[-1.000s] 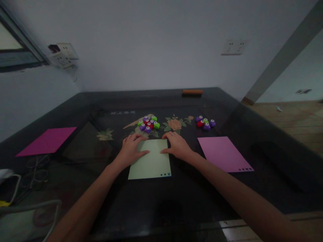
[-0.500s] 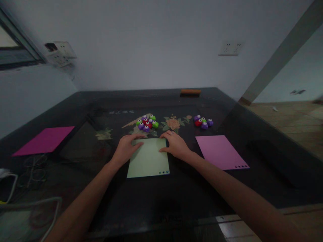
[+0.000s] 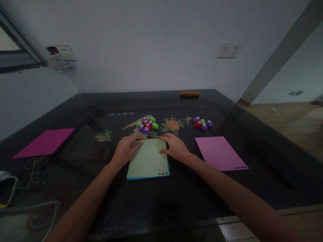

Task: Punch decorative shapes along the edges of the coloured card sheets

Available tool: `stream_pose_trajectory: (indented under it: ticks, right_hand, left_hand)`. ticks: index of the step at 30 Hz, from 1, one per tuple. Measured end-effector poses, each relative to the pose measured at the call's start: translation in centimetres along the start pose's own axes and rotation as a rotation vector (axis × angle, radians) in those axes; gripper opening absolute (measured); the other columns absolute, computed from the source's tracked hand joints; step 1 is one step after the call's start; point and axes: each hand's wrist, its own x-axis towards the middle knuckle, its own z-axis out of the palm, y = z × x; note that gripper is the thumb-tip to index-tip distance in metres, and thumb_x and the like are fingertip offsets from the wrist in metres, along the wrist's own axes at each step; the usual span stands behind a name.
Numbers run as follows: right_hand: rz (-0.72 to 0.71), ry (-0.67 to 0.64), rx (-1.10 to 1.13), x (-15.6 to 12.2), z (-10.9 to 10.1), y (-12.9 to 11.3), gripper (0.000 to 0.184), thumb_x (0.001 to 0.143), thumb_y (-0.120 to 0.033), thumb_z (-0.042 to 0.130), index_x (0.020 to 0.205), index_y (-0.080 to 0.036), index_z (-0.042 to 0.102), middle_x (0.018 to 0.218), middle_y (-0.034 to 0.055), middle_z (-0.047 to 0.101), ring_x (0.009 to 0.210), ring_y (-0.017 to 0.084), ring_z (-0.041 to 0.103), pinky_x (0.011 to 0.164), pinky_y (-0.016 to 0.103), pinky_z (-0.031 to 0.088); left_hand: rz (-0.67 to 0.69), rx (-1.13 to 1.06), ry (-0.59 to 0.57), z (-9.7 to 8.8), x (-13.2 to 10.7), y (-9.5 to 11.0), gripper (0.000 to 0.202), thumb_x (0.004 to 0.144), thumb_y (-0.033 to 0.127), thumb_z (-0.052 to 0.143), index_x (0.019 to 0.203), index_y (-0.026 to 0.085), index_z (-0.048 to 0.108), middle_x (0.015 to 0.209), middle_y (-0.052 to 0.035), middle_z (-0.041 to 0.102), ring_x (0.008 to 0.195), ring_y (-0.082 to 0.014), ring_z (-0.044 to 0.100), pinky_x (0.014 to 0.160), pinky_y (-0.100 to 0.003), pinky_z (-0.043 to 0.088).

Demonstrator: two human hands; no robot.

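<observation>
A pale green sheet of paper (image 3: 147, 159) with small dark cut-outs in its near right corner lies flat in front of me. Blue shows beneath it along the near and right edges. My left hand (image 3: 127, 148) grips the sheet's far left corner, thumb on top and fingers along the far edge. At the far right corner my right hand (image 3: 174, 144) holds it the same way, a ring on one finger. Just beyond the sheet sits a cluster of purple, green and red toys with big eyes (image 3: 147, 125). The undersides of my fingers are hidden.
Right of my hands lies a pink sheet (image 3: 220, 153), with a smaller cluster of eyed toys (image 3: 202, 123) behind it. A magenta sheet (image 3: 44, 143) and cables (image 3: 32, 171) are at left. An orange-brown bar (image 3: 190, 93) rests at the dark table's (image 3: 151, 205) far edge.
The green sheet has shifted slightly away from me, and a blue strip now shows along its near and right edges. My right hand has moved slightly left.
</observation>
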Motion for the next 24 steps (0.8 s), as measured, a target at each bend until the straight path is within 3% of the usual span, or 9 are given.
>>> stream_pose_trajectory:
  ticks: [4,9,12,15,20,24]
  right_hand:
    - [-0.008,-0.004,-0.005,-0.1,0.2,0.2,0.059,0.071,-0.034,0.07,0.125,-0.02,0.051,0.119,0.0094,0.054,0.109,0.025,0.049,0.09,0.038,0.04]
    - [-0.05,0.048,0.043,-0.1,0.2,0.3,0.053,0.067,-0.03,0.074,0.115,-0.019,0.057,0.116,0.0092,0.055,0.109,0.025,0.047,0.091,0.039,0.039]
    - [-0.059,0.094,0.158,0.0,0.1,0.1,0.047,0.063,-0.021,0.076,0.106,-0.017,0.058,0.109,0.0089,0.057,0.106,0.024,0.048,0.09,0.039,0.039]
    - [0.036,0.098,0.45,0.2,-0.2,0.1,0.035,0.064,-0.016,0.073,0.094,-0.016,0.056,0.096,0.0058,0.061,0.09,0.02,0.056,0.08,0.035,0.044]
    - [0.269,-0.149,1.018,0.3,-1.2,0.3,0.033,0.069,-0.022,0.069,0.096,-0.015,0.052,0.079,0.0041,0.065,0.073,0.018,0.063,0.066,0.031,0.048]
    - [0.196,-0.382,1.043,-0.3,-2.0,0.3,0.031,0.071,-0.029,0.068,0.097,-0.014,0.06,0.085,0.0068,0.069,0.069,0.016,0.063,0.061,0.028,0.048]
  left_hand:
    - [0.043,-0.042,0.036,-0.1,0.0,0.0,0.021,0.081,0.03,0.054,0.094,0.021,0.067,0.101,-0.0066,0.07,0.096,-0.0231,0.062,0.088,-0.037,0.044]
    - [0.059,-0.148,0.068,-0.3,0.0,0.5,0.017,0.08,0.03,0.054,0.083,0.019,0.067,0.1,-0.0072,0.07,0.095,-0.0213,0.063,0.089,-0.034,0.044]
    - [-0.03,-0.193,0.068,-0.4,0.0,0.5,0.018,0.079,0.033,0.056,0.083,0.019,0.067,0.089,-0.0046,0.071,0.085,-0.0201,0.063,0.08,-0.031,0.046]
    - [-0.147,-0.223,0.077,-0.4,0.0,0.1,0.024,0.076,0.039,0.059,0.084,0.019,0.069,0.078,-0.0022,0.069,0.066,-0.017,0.059,0.061,-0.027,0.043]
    - [-0.275,-0.322,0.11,-0.5,0.3,-0.5,0.028,0.072,0.042,0.062,0.084,0.017,0.069,0.053,0.0043,0.05,0.046,-0.01,0.038,0.043,-0.022,0.027]
    - [-0.351,-0.439,0.159,-0.7,0.3,-0.2,0.03,0.07,0.042,0.065,0.084,0.016,0.068,0.052,0.0051,0.045,0.046,-0.0091,0.036,0.042,-0.021,0.026]
